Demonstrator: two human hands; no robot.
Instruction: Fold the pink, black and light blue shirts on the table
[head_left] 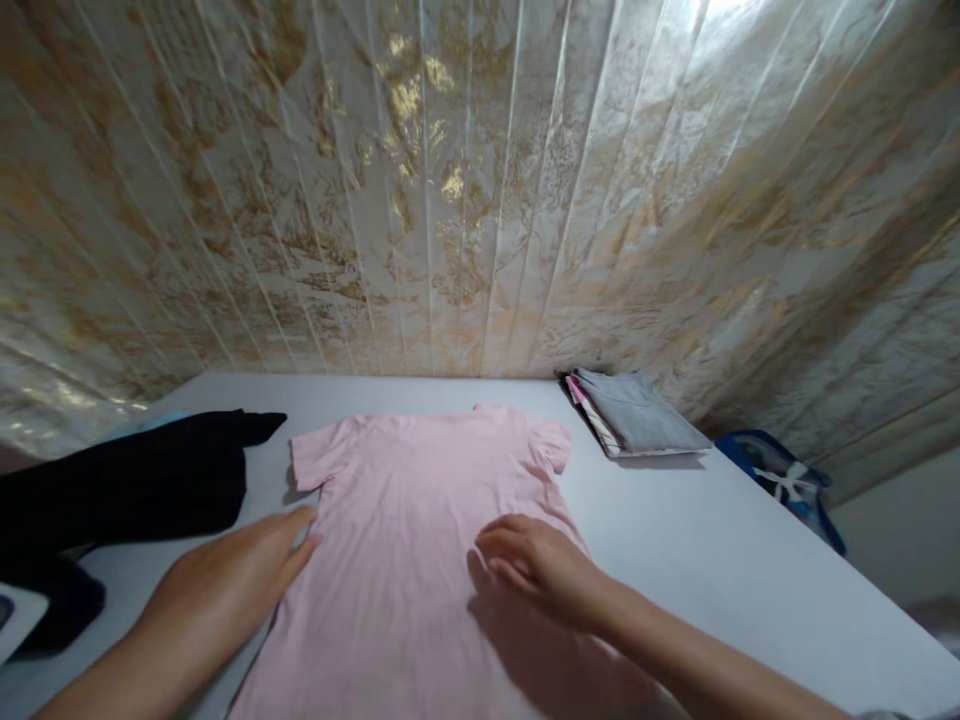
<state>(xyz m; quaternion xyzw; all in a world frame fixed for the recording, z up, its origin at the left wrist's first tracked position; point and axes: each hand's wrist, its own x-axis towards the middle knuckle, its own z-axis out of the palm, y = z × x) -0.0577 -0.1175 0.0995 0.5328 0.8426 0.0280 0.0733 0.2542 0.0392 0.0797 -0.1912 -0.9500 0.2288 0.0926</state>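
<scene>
A pink short-sleeved T-shirt (420, 540) is spread out on the white table (750, 560), its collar end toward the curtain and its lower part running out of view at the bottom. My left hand (232, 570) is at the shirt's left edge, just below the sleeve, with fingers stretched and thumb apart; whether the fingertips touch the cloth I cannot tell. Over the right half of the shirt hovers my right hand (536, 565), its fingers loosely bent and apart, nothing between them. It casts a shadow on the pink cloth.
Folded clothes with a grey piece (637, 410) on top form a stack at the back right. Dark clothing (150, 480) lies at the left. Beyond the right edge is a blue-rimmed bag or basket (832, 530). A patterned shiny curtain (450, 200) hangs behind the table.
</scene>
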